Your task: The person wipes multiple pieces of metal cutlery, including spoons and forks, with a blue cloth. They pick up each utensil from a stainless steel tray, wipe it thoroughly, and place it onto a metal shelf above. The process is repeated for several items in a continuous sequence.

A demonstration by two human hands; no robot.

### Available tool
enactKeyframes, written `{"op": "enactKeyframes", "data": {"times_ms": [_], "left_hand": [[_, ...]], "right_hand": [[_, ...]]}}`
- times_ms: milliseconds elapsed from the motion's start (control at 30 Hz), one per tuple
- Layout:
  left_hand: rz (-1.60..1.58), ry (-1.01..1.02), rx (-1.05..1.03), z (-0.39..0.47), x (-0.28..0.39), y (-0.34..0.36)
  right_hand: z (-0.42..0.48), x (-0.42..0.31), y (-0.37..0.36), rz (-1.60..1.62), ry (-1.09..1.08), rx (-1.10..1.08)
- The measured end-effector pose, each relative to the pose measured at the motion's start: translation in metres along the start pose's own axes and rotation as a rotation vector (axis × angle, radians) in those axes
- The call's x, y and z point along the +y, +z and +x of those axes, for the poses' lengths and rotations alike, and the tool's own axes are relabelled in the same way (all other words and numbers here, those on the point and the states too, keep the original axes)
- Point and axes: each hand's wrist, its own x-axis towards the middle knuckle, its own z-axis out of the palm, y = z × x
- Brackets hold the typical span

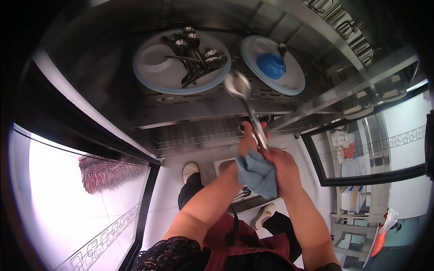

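A large metal spoon (238, 86) points up and away from me, its bowl slightly blurred. My left hand (248, 139) grips around its handle, and another small shiny metal piece shows by the fingers, too covered to name. My right hand (284, 169) is closed on a crumpled blue-grey cloth (257, 174) at the handle's lower end. Beyond the spoon, a white oval plate with a blue rim (152, 79) bears several metal spoons (193, 57) and a white bowl (152, 56). To its right, a blue bowl (272, 66) and a spoon rest on stacked plates (295, 84).
The plates stand on a slotted metal shelf (210, 111) inside a steel cabinet. Glass doors hang open at left (112, 216) and right (373, 155). Below my hands, a container with cutlery (242, 193) sits between my feet. A mop head (105, 172) shows through the left door.
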Motion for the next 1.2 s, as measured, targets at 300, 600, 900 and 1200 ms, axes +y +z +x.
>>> {"op": "enactKeyframes", "data": {"times_ms": [300, 600, 900, 1200], "left_hand": [[0.810, 0.332, 0.035, -0.007, -0.024, -0.002], [0.607, 0.147, -0.021, -0.004, -0.019, 0.012], [0.101, 0.132, 0.020, 0.008, -0.025, 0.013], [0.270, -0.243, -0.232, -0.004, -0.044, 0.031]], "right_hand": [[0.100, -0.039, 0.097, 0.262, 0.387, -0.215], [0.136, -0.045, 0.112, 0.013, 0.294, -0.400], [0.074, -0.044, -0.019, 0.060, 0.062, -0.333], [0.011, -0.032, -0.123, 0.069, -0.436, 0.171]]}}
